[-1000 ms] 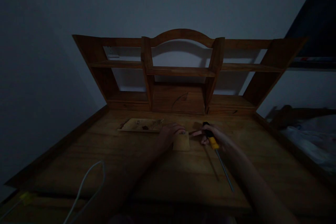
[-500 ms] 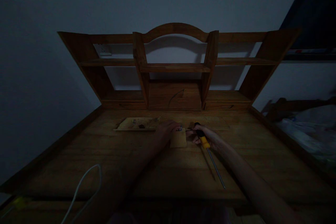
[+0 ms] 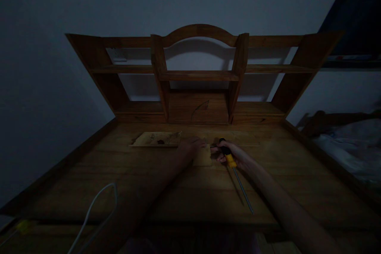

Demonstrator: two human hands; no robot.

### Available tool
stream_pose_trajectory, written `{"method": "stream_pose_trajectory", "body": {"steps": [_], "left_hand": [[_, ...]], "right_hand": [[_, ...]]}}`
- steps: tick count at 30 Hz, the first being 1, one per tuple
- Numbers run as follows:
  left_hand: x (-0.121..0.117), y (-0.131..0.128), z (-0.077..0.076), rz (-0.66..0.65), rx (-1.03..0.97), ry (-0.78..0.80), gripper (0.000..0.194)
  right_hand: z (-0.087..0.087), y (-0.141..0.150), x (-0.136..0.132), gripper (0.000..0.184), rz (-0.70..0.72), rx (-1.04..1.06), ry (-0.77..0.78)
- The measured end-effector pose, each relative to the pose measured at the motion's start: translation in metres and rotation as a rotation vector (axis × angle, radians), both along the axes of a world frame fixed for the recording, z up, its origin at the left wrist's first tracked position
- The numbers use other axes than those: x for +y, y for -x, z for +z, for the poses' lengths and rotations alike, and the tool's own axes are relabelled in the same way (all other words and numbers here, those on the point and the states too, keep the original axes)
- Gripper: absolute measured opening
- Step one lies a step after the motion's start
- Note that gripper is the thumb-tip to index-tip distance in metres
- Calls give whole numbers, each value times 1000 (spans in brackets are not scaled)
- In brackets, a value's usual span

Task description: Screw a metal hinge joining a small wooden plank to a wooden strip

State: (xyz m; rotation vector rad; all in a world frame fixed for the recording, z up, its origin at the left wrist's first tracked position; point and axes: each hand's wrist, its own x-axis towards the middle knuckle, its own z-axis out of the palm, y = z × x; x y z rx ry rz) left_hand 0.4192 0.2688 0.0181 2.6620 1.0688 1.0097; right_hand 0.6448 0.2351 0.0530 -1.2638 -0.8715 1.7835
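square tan piece [image 3: 202, 157], flat-looking, is laid on the wood-grained bench [image 3: 166, 202] between both hands. its far left corner is covered by the left hand [image 3: 189, 149]; whether those fingers are clenched can't be told, too dark. a screwdriver [image 3: 231, 162], black-and-yellow handle, slim metal shaft, is grasped by the right hand [image 3: 239, 153]. a ragged-ended pale strip [image 3: 145, 139] is seen further left.

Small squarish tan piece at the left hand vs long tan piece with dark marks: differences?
Shape: the small squarish tan piece is compact; the long tan piece with dark marks is a wide strip.
Surface: the small piece looks mostly plain; the long piece has dark patches.
Place: the small piece is at the left hand; the long piece lies further left.
Shared: both are tan and on the wooden desk.
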Motion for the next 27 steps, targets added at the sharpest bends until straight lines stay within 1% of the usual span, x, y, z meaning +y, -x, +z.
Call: {"method": "stream_pose_trajectory", "body": {"steps": [5, 11, 19, 22, 27], "left_hand": [[-3, -2, 0, -31, 9, -14, 26], [0, -5, -2, -20, -53, 48, 24], [4, -6, -1, -96, -83, 36, 26], [2, -5, 0, -94, -121, 29, 24], [-3, -3, 5, -76, -163, 37, 31]], "right_hand": [[-4, -1, 1, 9, 3, 21, -13], [-7, -2, 3, 8, 15, 35, -15], [-9, -3, 4, 9, 24, 27, -16], [-8, -4, 4, 10, 19, 36, -20], [-5, -3, 4, 7, 4, 35, -32]]}}
